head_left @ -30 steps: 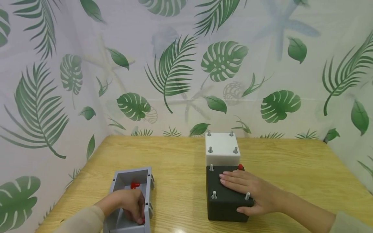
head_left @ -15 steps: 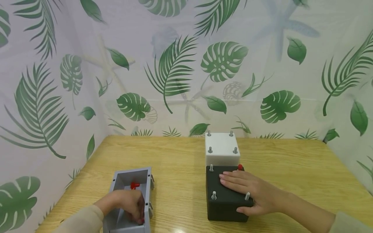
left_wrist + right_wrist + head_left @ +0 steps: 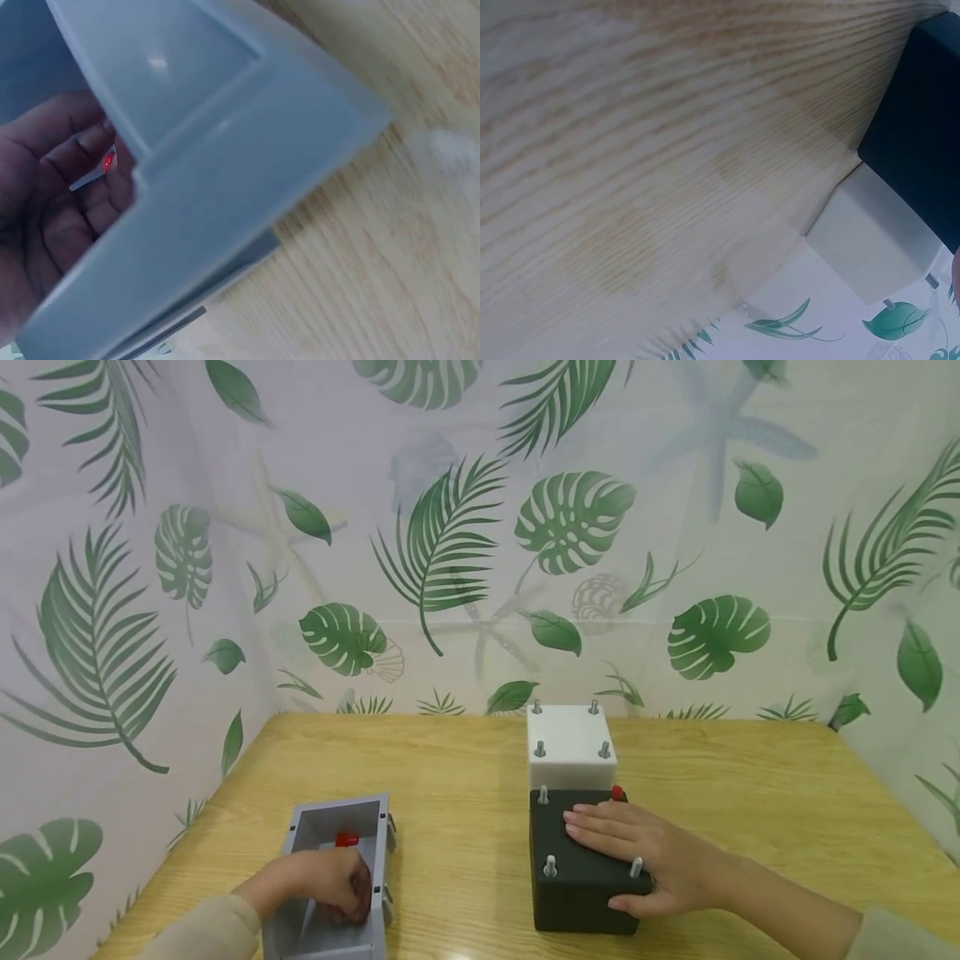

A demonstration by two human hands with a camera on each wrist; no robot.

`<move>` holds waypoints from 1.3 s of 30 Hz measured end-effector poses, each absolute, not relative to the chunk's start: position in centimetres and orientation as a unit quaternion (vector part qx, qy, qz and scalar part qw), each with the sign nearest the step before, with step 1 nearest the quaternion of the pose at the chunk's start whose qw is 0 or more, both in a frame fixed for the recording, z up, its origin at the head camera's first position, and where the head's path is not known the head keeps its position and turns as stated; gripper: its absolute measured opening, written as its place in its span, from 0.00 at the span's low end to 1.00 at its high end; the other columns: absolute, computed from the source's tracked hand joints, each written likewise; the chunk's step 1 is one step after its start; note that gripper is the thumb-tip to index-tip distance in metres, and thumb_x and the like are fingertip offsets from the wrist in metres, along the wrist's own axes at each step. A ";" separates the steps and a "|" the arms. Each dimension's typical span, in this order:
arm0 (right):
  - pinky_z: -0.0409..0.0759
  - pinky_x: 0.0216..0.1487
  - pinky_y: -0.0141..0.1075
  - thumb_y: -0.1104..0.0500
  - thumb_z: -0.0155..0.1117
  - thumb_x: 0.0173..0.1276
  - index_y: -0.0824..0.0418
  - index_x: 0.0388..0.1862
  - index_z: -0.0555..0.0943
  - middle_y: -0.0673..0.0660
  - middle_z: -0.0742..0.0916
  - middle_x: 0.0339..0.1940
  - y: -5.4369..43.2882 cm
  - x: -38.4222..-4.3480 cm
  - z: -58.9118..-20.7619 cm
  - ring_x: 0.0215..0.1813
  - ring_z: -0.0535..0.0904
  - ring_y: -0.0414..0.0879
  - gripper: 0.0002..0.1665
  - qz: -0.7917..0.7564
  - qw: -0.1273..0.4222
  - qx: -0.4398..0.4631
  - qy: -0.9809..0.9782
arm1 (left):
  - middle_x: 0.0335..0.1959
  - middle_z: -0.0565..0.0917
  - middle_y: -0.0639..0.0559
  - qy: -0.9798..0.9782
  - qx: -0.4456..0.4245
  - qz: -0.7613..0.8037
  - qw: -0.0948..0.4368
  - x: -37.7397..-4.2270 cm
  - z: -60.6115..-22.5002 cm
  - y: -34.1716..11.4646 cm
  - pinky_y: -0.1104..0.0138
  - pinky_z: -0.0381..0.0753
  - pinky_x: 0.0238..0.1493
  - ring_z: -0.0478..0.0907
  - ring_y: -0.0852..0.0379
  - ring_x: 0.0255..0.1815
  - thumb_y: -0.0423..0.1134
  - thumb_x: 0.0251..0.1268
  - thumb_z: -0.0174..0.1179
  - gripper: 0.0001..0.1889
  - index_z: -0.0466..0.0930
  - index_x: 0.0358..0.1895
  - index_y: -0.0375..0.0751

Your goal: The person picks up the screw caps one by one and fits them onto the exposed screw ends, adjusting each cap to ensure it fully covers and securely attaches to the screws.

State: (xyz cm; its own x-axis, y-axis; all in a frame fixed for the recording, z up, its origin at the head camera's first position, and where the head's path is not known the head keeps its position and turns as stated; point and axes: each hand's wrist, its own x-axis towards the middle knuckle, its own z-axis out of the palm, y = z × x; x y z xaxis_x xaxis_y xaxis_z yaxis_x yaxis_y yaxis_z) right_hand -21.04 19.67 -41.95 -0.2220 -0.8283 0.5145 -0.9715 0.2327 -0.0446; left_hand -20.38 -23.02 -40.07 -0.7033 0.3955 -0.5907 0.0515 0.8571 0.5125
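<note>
My left hand point(image 3: 341, 885) is down inside a grey bin point(image 3: 378, 852) with its fingers curled near the right wall. In the left wrist view a small red piece point(image 3: 109, 161) shows between the fingers, mostly hidden by them. Another red piece point(image 3: 347, 839) lies on the bin floor beyond the hand. My right hand point(image 3: 648, 847) rests flat on a black block point(image 3: 555, 835), fingers straight across its top and thumb down at its near side. Metal bolts point(image 3: 551, 866) stand up from the block's corners. A red cap point(image 3: 617, 792) sits at its far right corner.
Directly behind the black block stands a white block point(image 3: 570, 727) with bolts at its top corners. Both blocks and the bin are on a wooden table point(image 3: 450, 777). A leaf-patterned cloth point(image 3: 480, 568) hangs around the back and sides.
The left hand has risen slightly, its fingers curling inward; the red piece at its fingertips is now out of sight in the head view. The right hand has stayed on the black block.
</note>
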 end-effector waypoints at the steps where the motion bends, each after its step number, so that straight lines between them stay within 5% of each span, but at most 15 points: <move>1: 0.52 0.73 0.29 0.45 0.68 0.59 0.66 0.68 0.67 0.60 0.72 0.68 19.6 -21.0 -42.0 0.70 0.65 0.50 0.43 0.183 0.196 0.592 -0.760 | 0.20 0.81 0.54 0.894 0.124 0.238 0.358 -20.3 -40.1 -23.1 0.71 0.80 0.24 0.75 0.63 0.20 0.26 0.52 0.64 0.05 0.81 0.24 0.39; 19: 0.52 0.74 0.31 0.44 0.64 0.63 0.67 0.67 0.67 0.61 0.72 0.68 19.6 -21.0 -42.2 0.70 0.65 0.51 0.41 0.188 0.202 0.593 -0.756 | 0.18 0.84 0.48 0.883 0.081 0.273 0.373 -20.2 -40.5 -23.2 0.70 0.81 0.20 0.78 0.62 0.17 0.27 0.52 0.67 0.05 0.81 0.25 0.40; 39: 0.52 0.74 0.30 0.45 0.66 0.61 0.66 0.67 0.68 0.60 0.72 0.68 19.6 -20.9 -42.1 0.70 0.65 0.50 0.42 0.186 0.198 0.592 -0.759 | 0.22 0.85 0.48 0.840 0.064 0.278 0.462 -21.2 -39.2 -23.8 0.73 0.82 0.22 0.79 0.64 0.18 0.27 0.57 0.64 0.03 0.84 0.29 0.38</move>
State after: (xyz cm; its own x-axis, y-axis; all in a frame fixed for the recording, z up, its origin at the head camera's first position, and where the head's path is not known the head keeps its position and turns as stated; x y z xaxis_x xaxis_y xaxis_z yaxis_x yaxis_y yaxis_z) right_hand -20.95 19.55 -42.07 -0.2209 -0.8248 0.5205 -0.9720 0.2301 -0.0480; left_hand -21.19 -23.77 -39.25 -0.5653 0.3635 -0.7404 -0.1499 0.8374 0.5256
